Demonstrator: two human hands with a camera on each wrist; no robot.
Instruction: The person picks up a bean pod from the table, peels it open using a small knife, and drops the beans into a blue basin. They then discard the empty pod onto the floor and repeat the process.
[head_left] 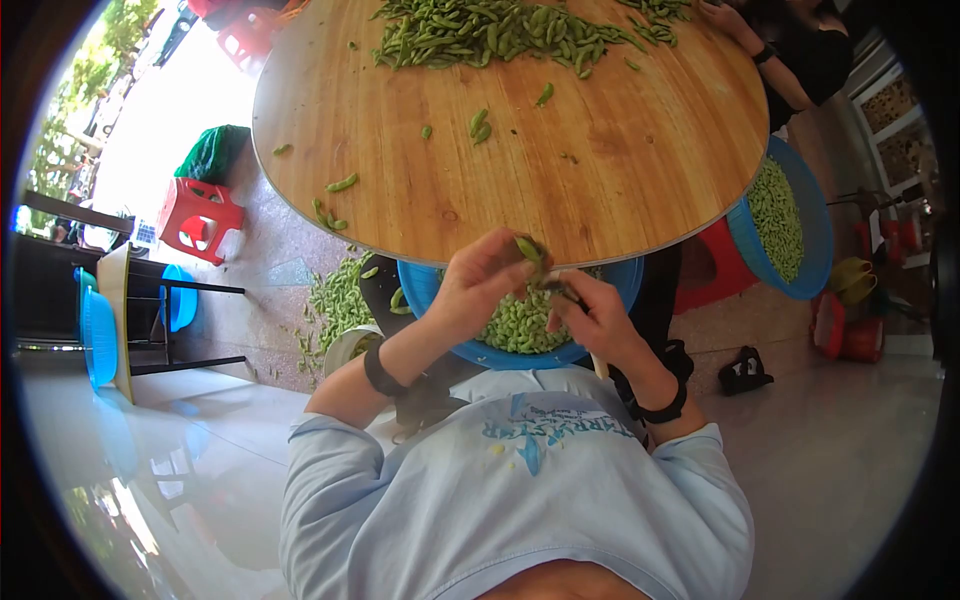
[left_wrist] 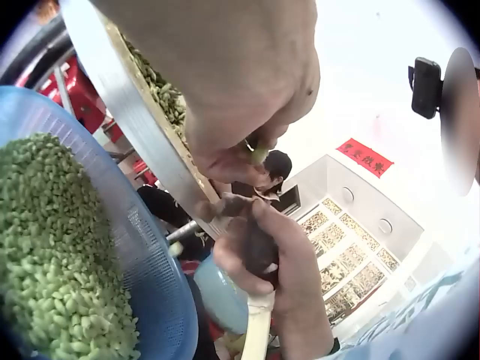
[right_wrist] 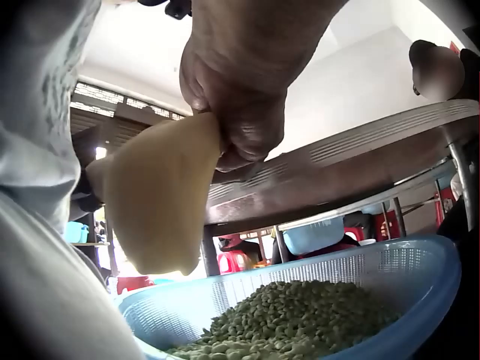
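Observation:
In the head view, my left hand (head_left: 480, 285) pinches a green soybean pod (head_left: 528, 248) just off the near table edge. Close beside it, my right hand (head_left: 600, 315) grips a tool by its pale handle (left_wrist: 259, 330), whose broad end (right_wrist: 161, 199) sticks out below the fist. Dark material shows between the right fingers in the left wrist view; what it is, I cannot tell. Under both hands sits a blue plastic basket (head_left: 632, 285) partly filled with shelled green beans (head_left: 525, 325).
A round wooden table (head_left: 620, 170) carries a heap of pods (head_left: 480, 35) and several stray ones. At right stands another blue basket (head_left: 815, 215) of beans, near another person's arm (head_left: 785, 80). Pods and shells (head_left: 340, 300) litter the floor at left, beyond which is a red stool (head_left: 200, 220).

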